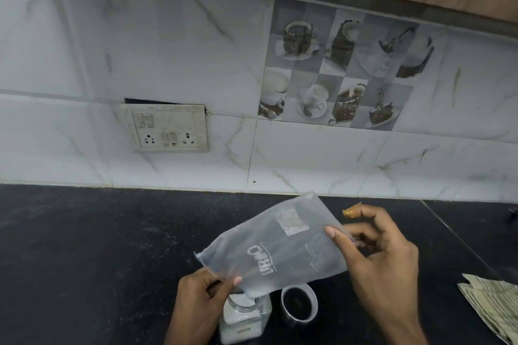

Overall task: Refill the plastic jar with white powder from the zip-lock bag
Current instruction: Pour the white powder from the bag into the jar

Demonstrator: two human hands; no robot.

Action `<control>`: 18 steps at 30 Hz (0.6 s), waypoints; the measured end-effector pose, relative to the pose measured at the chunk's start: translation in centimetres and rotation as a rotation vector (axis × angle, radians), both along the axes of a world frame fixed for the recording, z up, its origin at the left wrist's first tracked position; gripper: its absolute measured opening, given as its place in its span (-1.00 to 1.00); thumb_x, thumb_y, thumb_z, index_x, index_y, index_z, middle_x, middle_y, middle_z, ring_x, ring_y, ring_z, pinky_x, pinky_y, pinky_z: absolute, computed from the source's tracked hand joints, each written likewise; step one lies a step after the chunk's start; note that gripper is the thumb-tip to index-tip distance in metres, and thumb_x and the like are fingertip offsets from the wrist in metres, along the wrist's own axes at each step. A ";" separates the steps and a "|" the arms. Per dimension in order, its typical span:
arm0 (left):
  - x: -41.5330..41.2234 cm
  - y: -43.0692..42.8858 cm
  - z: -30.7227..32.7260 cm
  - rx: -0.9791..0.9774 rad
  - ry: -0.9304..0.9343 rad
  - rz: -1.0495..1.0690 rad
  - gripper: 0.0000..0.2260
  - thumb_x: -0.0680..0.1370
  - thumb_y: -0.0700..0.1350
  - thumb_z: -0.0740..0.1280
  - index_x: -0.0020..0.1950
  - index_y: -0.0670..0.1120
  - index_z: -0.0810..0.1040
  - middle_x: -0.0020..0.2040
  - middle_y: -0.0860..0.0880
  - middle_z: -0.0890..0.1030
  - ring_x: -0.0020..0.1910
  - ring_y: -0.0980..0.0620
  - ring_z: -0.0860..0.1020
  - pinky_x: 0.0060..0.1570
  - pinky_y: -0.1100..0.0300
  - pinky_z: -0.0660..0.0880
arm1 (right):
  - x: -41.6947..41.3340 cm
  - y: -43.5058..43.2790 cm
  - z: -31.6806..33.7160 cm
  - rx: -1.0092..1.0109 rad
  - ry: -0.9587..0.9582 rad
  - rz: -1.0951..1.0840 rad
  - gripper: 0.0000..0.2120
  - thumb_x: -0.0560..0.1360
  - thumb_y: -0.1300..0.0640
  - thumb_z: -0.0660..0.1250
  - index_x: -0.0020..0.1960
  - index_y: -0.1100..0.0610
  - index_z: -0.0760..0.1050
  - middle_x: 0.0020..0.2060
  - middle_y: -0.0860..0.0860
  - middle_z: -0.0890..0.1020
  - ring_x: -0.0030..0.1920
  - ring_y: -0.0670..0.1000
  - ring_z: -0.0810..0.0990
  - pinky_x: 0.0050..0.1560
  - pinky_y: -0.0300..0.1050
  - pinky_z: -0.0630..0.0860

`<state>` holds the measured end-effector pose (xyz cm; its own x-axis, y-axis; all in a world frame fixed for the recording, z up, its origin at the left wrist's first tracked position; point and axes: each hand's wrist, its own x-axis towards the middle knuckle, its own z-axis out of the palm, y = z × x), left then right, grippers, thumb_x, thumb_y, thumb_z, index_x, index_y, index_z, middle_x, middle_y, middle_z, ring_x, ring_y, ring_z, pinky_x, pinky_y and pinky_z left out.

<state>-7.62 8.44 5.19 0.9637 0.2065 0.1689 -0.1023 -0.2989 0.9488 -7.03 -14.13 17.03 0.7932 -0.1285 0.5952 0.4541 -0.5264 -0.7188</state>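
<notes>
Bag (277,246) slopes down-left, low corner over jar (245,314) mouth, pinched there by left hand (201,297); right hand (378,255) grips raised end.

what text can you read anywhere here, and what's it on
Bag: large white logo, blurred, not legible.
Bag: small print lines and a white sticker patch, too small to read.
Jar: small pale label low on its front, too blurred to read.
Switch plate: no text seen.
Picture tile: cup images only, no words.
</notes>
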 end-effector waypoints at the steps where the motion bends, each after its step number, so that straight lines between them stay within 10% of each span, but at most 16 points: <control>1: 0.1 -0.1 0.0 -0.005 -0.002 -0.009 -0.82 0.34 -0.34 0.55 -0.30 -0.05 0.75 -0.31 0.00 0.71 -0.34 0.25 0.66 -0.29 0.49 0.53 | 0.0 0.1 0.1 -0.001 -0.002 0.005 -0.70 0.33 0.19 0.55 -0.04 -0.01 0.53 -0.32 -0.21 0.70 -0.28 -0.18 0.67 -0.25 -0.45 0.51; 12: -0.1 0.2 -0.4 0.013 0.005 0.000 -0.86 0.37 -0.03 0.55 -0.26 -0.09 0.72 -0.29 -0.14 0.70 -0.35 0.17 0.63 -0.28 0.16 0.62 | 0.2 0.8 0.8 0.017 -0.085 0.035 -0.69 0.31 0.11 0.53 0.01 0.06 0.53 -0.20 -0.21 0.70 -0.28 -0.20 0.66 -0.24 -0.44 0.52; 18: -0.6 -0.3 -0.3 -0.028 -0.018 0.012 -0.85 0.39 -0.23 0.54 -0.23 0.03 0.75 -0.25 0.11 0.74 -0.23 0.21 0.70 -0.19 0.33 0.61 | 0.4 2.1 1.5 -0.051 -0.133 0.109 -0.68 0.34 0.17 0.53 0.03 0.06 0.51 -0.22 -0.16 0.70 -0.31 -0.28 0.62 -0.28 -0.52 0.44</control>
<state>-8.20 8.15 4.84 0.9581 0.2227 0.1802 -0.1160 -0.2737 0.9548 -6.67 -12.00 18.48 0.7146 -0.0126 0.6994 0.5999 -0.5030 -0.6221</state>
